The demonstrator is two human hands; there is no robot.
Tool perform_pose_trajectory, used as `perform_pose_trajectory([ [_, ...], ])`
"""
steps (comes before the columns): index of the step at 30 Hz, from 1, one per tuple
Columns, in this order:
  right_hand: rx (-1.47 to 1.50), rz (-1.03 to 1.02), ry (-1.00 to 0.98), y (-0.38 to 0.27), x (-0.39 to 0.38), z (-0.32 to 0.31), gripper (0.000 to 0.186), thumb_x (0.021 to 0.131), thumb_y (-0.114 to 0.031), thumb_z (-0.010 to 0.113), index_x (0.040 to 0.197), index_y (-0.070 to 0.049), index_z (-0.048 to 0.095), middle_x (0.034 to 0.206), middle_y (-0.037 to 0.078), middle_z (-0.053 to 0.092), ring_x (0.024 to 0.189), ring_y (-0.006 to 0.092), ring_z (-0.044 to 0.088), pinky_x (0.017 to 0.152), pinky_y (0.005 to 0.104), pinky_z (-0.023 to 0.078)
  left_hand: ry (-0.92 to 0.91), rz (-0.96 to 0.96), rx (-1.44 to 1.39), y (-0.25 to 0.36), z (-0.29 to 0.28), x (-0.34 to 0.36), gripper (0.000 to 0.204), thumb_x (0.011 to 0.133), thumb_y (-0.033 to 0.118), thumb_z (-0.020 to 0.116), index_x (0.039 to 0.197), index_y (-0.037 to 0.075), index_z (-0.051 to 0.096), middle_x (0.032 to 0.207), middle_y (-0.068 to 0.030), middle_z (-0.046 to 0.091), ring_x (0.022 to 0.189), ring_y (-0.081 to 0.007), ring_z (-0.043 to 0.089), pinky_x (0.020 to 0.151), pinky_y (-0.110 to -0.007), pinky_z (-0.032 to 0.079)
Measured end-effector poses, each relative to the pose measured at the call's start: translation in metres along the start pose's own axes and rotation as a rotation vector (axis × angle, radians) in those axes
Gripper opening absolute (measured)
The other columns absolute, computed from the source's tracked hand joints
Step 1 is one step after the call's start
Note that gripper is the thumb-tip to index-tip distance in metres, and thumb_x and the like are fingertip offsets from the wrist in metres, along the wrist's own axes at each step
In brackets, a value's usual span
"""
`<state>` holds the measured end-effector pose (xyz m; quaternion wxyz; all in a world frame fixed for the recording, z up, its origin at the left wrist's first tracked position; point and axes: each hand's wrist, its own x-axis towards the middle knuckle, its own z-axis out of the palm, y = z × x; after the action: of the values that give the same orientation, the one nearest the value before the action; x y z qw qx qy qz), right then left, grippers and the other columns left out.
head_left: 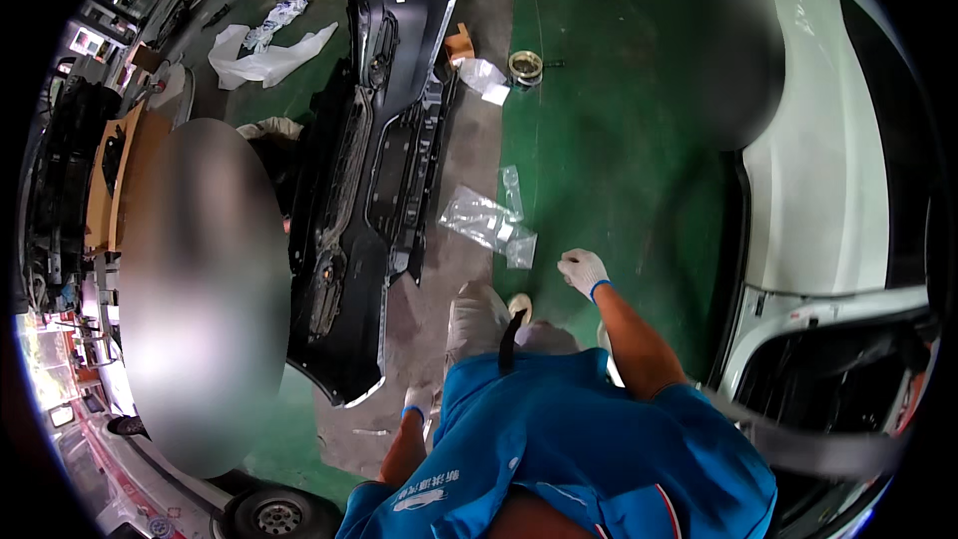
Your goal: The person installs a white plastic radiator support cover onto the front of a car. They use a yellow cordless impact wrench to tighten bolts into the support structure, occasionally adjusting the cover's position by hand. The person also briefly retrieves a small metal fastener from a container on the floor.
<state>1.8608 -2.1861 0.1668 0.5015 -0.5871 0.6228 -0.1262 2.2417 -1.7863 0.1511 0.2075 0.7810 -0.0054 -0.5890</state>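
Note:
My right hand, in a white glove, hangs at my right side with fingers curled closed; whatever it may hold is too small to make out. My left hand, also gloved, is low beside my left leg, its fingers mostly hidden. A long black bumper lies on a grey mat to the front left of me. Clear plastic bags lie between it and my right hand. A cardboard box, white paper and a round roll or tin lie farther forward.
A white car with an opening at its lower end stands along my right. A blurred shape, cardboard and black parts are at left. Another vehicle sits at lower left. Plastic sheeting lies on the green floor.

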Motion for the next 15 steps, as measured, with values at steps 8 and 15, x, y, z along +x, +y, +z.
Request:
perform_pose_trajectory([
  [8, -0.075, 0.096, 0.107, -0.088, 0.162, -0.081, 0.025, 0.087, -0.024, 0.068, 0.096, 0.0, 0.07, 0.08, 0.014, 0.07, 0.069, 0.023, 0.067, 0.064, 0.0367, 0.053, -0.062, 0.655, 1.087, 0.213, -0.007, 0.189, 0.023, 0.089, 0.032, 0.069, 0.1, 0.013, 0.074, 0.093, -0.0098, 0.073, 0.088, -0.0245, 0.07, 0.078, -0.042, 0.055],
  [15, 0.009, 0.3, 0.383, -0.053, 0.263, -0.191, 0.042, 0.084, -0.023, 0.069, 0.115, 0.006, 0.07, 0.091, 0.014, 0.075, 0.071, 0.0183, 0.07, 0.067, 0.0329, 0.056, -0.003, 0.37, -0.215, 0.617, 0.039, 0.147, 0.035, 0.089, 0.018, 0.071, 0.119, 0.001, 0.063, 0.089, -0.0088, 0.069, 0.072, -0.0192, 0.068, 0.06, -0.031, 0.056],
])
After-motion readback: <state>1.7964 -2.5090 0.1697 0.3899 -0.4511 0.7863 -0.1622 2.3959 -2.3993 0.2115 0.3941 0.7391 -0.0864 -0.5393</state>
